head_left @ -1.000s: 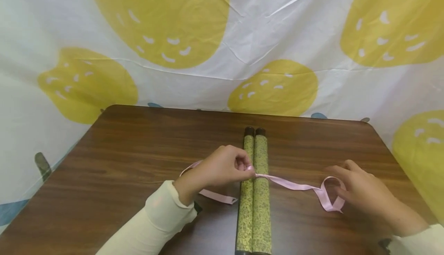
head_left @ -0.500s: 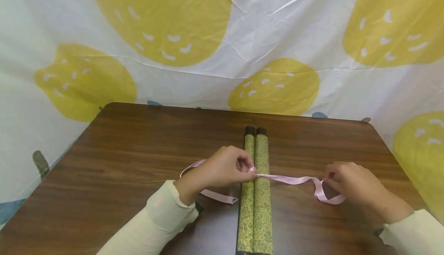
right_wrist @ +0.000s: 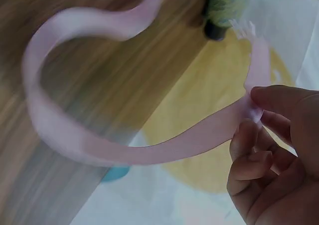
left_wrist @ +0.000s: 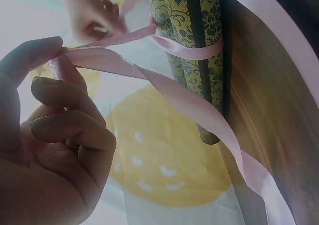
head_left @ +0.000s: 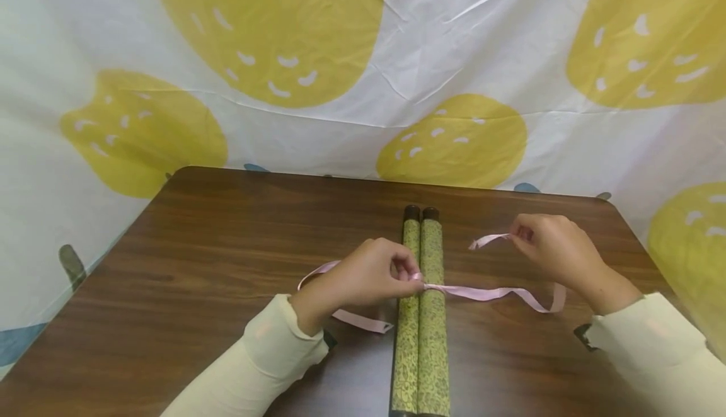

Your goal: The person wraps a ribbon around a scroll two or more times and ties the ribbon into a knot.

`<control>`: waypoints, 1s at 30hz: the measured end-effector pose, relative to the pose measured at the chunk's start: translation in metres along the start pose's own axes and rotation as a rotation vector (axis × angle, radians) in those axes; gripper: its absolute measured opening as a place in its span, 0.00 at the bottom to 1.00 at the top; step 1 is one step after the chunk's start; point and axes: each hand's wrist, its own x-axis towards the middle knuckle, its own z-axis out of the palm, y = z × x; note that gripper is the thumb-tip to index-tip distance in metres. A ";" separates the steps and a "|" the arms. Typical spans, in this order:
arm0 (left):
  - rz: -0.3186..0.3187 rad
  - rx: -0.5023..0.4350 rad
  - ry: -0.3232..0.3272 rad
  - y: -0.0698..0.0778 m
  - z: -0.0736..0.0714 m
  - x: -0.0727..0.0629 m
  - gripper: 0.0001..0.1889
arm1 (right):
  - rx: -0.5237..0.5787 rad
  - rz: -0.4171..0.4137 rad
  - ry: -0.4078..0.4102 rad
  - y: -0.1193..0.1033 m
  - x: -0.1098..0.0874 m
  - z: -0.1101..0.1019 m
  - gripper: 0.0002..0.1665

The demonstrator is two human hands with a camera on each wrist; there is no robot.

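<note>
The right grip (head_left: 558, 250) has moved: half a second ago it was lower and nearer the person, with the pink ribbon (head_left: 482, 293) hanging in a small loop below it; now it sits farther out over the bench (head_left: 255, 215), and a short tail pokes out past its fingertips. The left grip (head_left: 367, 272) has barely shifted. For the work in hand, this seems to mean that the right-hand length is under control near its end, while the left steadies the wrap.

Both are pinches, closed right down at thumb and forefinger — the left on a doubled bit of ribbon, the right just short of a frayed end (right_wrist: 247, 31). The other fingers of each are loosely bent.

From the left grip, one strand runs right, low over the bench, curls up beneath the right wrist and leads into the right grip; it looks slack. A second length trails back behind the left wrist, its cut end on the near side of the left grip. The two patterned rolls (head_left: 433, 354) lie side by side directly under the left grip, well to the left of the right one. Ribbon wraps around them — whether knotted, I cannot tell.
</note>
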 end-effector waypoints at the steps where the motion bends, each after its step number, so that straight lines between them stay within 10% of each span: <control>1: 0.001 0.002 0.001 0.000 0.000 0.000 0.04 | 0.008 -0.006 0.001 -0.005 0.004 0.001 0.03; 17: 0.002 -0.027 0.060 0.001 0.007 0.003 0.02 | 0.105 0.001 0.018 -0.068 0.054 0.040 0.06; 30: 0.003 -0.034 0.046 0.001 0.006 0.003 0.02 | 0.144 -0.033 -0.054 -0.083 0.053 0.072 0.07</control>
